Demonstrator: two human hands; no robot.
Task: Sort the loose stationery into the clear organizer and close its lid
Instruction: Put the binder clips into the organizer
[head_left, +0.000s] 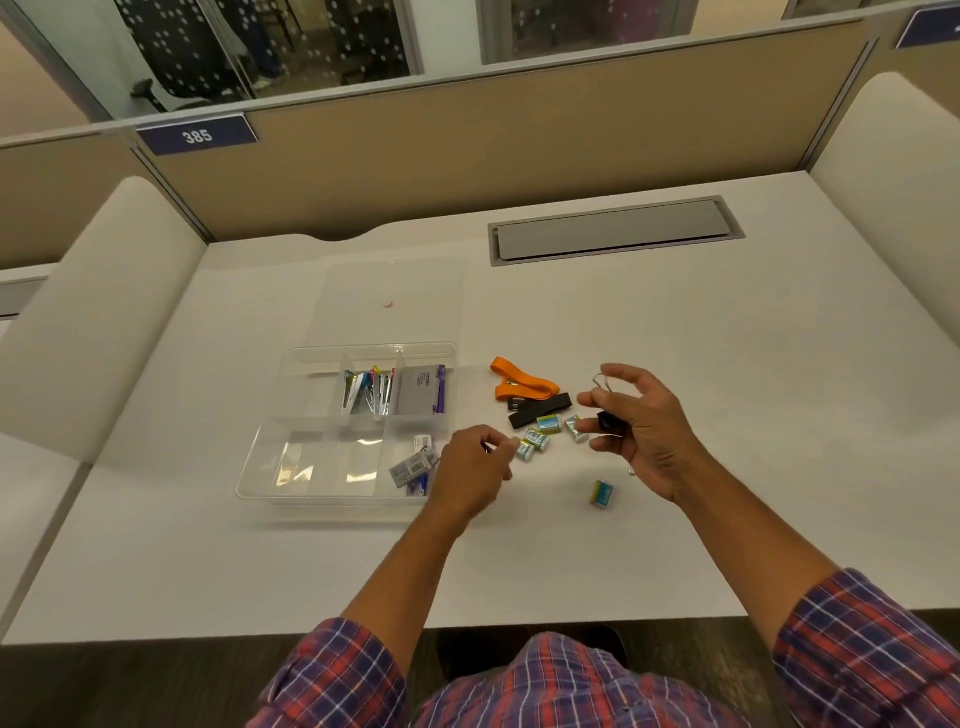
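Both arms reach forward from rolled plaid sleeves (337, 670); my left hand (470, 462) hovers, fingers curled, while my right hand (641, 431), palm turned inward, pinches a binder clip (607, 420).

We see a white desk (675, 338) with a grey hatch (613, 228) set into its far right part. Left of centre lies the clear organizer (260, 467), its lid (415, 280) flat on the far side. To its right lie an orange strap (519, 382), a black strap (540, 410) and a cluster of small boxes (548, 423), with a lone box (601, 492) nearer us.
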